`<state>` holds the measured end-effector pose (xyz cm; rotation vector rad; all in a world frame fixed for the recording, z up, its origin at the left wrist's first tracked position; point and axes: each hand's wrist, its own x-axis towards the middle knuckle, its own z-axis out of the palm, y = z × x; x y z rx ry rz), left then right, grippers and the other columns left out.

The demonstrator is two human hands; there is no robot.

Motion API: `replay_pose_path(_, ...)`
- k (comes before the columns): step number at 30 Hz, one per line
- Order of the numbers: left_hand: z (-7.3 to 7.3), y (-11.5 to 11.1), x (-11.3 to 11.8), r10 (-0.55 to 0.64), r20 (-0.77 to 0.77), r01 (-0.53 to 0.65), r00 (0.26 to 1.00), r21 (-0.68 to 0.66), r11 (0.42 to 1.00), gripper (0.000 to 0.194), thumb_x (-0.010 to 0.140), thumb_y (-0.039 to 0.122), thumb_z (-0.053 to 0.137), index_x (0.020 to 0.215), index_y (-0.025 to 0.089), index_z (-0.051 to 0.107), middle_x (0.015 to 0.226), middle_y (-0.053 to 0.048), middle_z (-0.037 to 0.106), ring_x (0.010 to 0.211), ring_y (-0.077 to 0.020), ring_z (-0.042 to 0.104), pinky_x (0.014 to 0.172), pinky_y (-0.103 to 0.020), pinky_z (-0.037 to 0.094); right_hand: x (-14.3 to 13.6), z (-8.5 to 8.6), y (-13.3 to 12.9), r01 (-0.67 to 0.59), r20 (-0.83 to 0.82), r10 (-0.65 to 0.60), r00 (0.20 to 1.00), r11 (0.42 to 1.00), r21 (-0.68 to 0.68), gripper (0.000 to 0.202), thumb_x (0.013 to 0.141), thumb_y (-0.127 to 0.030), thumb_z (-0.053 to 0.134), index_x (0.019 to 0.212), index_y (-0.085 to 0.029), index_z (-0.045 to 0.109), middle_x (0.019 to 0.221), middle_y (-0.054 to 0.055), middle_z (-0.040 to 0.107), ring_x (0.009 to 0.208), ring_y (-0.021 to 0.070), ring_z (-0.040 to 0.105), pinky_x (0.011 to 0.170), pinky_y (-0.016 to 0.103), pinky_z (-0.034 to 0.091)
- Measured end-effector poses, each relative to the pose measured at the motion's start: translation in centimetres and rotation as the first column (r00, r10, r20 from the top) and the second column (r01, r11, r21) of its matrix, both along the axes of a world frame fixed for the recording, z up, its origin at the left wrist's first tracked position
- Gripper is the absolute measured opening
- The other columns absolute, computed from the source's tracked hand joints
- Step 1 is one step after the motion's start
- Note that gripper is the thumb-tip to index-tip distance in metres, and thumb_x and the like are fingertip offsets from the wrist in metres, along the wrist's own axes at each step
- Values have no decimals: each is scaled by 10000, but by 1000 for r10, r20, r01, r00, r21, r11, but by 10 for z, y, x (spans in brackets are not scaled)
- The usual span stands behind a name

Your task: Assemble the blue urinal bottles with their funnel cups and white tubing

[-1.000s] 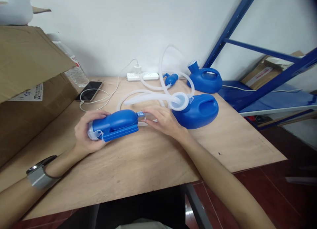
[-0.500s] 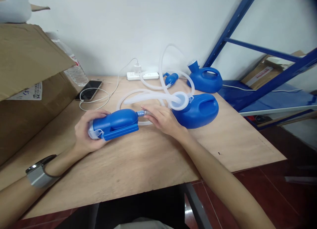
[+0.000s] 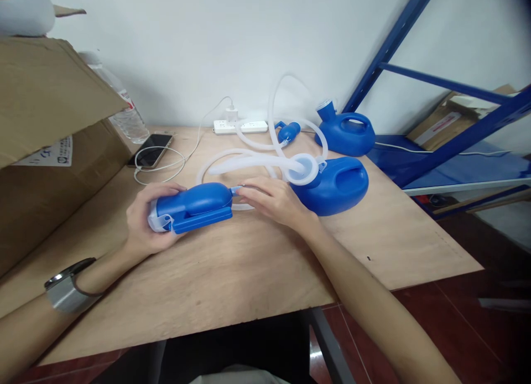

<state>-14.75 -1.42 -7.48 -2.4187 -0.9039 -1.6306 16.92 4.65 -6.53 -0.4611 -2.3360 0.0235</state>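
Note:
My left hand [image 3: 141, 217] is wrapped round the capped end of a blue plastic urinal head [image 3: 205, 200], which lies sideways above the table with its handle toward me. A clear cap [image 3: 157, 219] covers its left end. At its right end is a narrow clear connector [image 3: 234, 191]. My right hand [image 3: 276, 201] is closed in a pinch over the connector and the end of a clear hose, the fingers hiding most of the joint. Behind that hand a blue urinal bottle [image 3: 342, 193] lies with its white-rimmed mouth [image 3: 302, 179] facing left, a translucent hose [image 3: 257, 162] in front of it.
Farther back are another blue urinal bottle [image 3: 348, 134] and a smaller blue urinal head [image 3: 289, 132] on a looping hose. A power strip [image 3: 249, 128] lies along the wall. A phone [image 3: 153, 150], water bottle [image 3: 128, 118] and cardboard box [image 3: 74, 179] occupy the left; blue shelving [image 3: 435, 168] stands right.
My right hand has slid slightly left toward the urinal head, and less of the clear connector shows now. My left hand keeps its hold.

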Motion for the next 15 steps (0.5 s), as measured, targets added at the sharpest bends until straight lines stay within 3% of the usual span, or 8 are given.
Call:
replay_pose_path(9,3,-2,0,-11,-4,11,1000,-30,999,610,782,366,884,1311,227,612,1111,-108,748,966,-293,759,828,-429,614,-1,-4,0,-23,-70,23,997,1000,-4,310,1094,-128,501,1220,-230,765,1296,95,796,1221,231,763,1026,408,649)
replay_pose_path(15,3,-5,0,-19,-6,19,1000,-59,998,596,812,332,871,1322,210,589,1141,-121,728,983,-289,737,849,-432,595,-7,1,-6,-2,-191,-47,980,968,-251,389,1101,-330,597,1479,-242,630,1287,77,806,1200,233,776,1063,423,632)
